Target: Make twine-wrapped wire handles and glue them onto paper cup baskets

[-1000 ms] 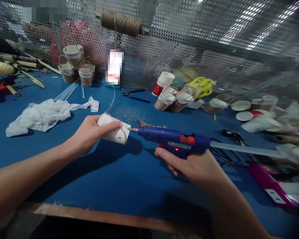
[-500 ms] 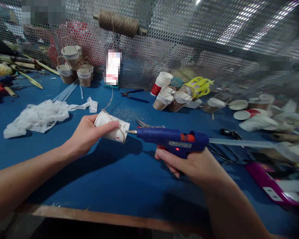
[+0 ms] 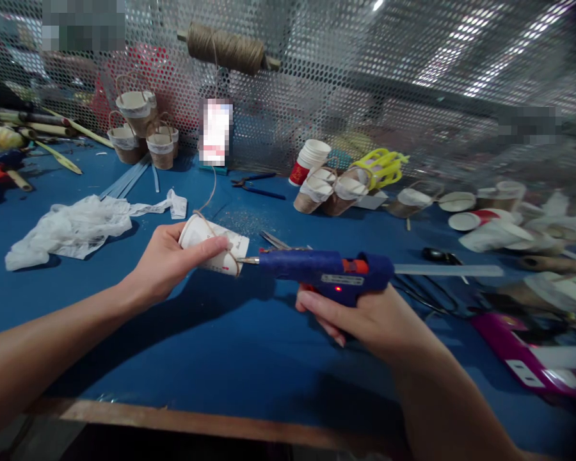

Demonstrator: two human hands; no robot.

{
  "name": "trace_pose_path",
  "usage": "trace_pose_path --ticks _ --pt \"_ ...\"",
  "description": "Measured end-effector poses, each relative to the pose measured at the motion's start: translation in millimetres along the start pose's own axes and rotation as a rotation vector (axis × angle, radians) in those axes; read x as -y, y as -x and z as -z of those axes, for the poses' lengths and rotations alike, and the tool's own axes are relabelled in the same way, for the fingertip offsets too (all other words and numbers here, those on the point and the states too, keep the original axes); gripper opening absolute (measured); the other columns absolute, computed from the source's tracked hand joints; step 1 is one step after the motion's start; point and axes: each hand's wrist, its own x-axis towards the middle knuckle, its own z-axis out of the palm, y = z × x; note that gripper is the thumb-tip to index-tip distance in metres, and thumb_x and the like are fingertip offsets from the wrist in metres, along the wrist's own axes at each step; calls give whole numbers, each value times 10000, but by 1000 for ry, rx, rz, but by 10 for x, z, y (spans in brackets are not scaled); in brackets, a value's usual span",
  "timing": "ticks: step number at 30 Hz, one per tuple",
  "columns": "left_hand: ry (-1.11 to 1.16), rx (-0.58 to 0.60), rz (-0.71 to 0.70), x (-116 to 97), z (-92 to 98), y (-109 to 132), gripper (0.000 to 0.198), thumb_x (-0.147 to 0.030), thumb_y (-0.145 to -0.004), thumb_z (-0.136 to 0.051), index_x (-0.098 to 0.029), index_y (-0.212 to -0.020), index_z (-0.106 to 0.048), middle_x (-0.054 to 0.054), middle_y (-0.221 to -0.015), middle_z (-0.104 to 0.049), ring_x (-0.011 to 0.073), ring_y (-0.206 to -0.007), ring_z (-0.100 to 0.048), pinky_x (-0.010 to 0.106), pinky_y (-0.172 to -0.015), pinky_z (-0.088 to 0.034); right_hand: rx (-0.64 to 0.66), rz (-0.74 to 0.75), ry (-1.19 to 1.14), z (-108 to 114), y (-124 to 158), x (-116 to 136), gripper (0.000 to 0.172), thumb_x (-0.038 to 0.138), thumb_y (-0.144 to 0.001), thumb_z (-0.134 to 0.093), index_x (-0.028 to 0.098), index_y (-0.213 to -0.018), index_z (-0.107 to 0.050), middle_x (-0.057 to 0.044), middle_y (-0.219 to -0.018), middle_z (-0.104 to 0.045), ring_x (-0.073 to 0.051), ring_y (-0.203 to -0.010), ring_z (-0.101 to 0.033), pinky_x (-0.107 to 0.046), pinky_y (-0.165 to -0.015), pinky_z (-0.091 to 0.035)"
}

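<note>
A white paper cup (image 3: 237, 246) lies sideways in my left hand (image 3: 173, 259), whose thumb presses on its wall. Brown twine (image 3: 212, 192) runs from a spool (image 3: 225, 48) down to the cup and crosses its side. My right hand (image 3: 340, 314) is wrapped round the handle of a blue hot glue gun (image 3: 300, 264) with a red light on. The metal nozzle points left and meets the twine near the cup's lower right edge. A clear glue stick (image 3: 448, 270) sticks out of the gun's back. Partly hidden behind the gun lie scissors (image 3: 274, 240).
White lace (image 3: 77, 227) is heaped at left, near glue sticks (image 3: 127, 179). Twine-wrapped cups with handles (image 3: 137, 105) stand at the back left, others (image 3: 312, 191) right of centre. Blue pliers (image 3: 259, 186) lie between. A purple object (image 3: 509, 358) and cables are at right. A perforated metal screen (image 3: 365, 38) closes the back.
The glue gun has shifted slightly left, its nozzle now touching or nearly touching the twine on the cup. My left hand keeps its hold, and the view has moved a little.
</note>
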Motion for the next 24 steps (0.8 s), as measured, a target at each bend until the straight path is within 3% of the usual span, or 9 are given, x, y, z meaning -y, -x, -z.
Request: trace_pose_path --ticks 5,10,16,21,24 --pt "-17 -1 -24 6 1 5 178 -293 -607 -718 -138 -678 -667 26 -648 -690 128 -577 -615 229 -599 -503 -68 38 0 6 -13 11 218 373 -767 -534 169 -689 -536 70 -388 -435 -61 -334 -424 -191 -378 -382" --pt "-23 6 -34 14 4 1 175 -298 -612 -715 -139 -665 -663 24 -634 -691 134 -581 -619 225 -593 -498 27 -15 -2 15 -2 1 238 398 -742 -554 169 -680 -541 64 -385 -447 -65 -321 -416 -187 -346 -374" --pt "-25 9 -48 26 13 1 171 -290 -606 -721 -142 -674 -669 20 -636 -689 122 -567 -611 216 -578 -500 -79 33 32 27 -16 -25 249 393 -765 -524 164 -669 -551 58 -393 -446 -68 -336 -433 -197 -375 -394" --pt "-73 -4 -49 20 19 12 174 -304 -608 -716 -147 -668 -672 29 -640 -692 130 -571 -611 223 -575 -498 -38 21 21 13 0 -18 237 398 -731 -556 177 -644 -544 63 -379 -442 -63 -306 -409 -186 -321 -375" --pt "-79 -3 -46 19 20 14 166 -299 -609 -716 -152 -674 -674 27 -647 -694 128 -571 -612 223 -579 -499 -100 40 35 15 3 -8 230 392 -732 -552 176 -654 -540 53 -394 -460 -73 -336 -445 -188 -345 -402"
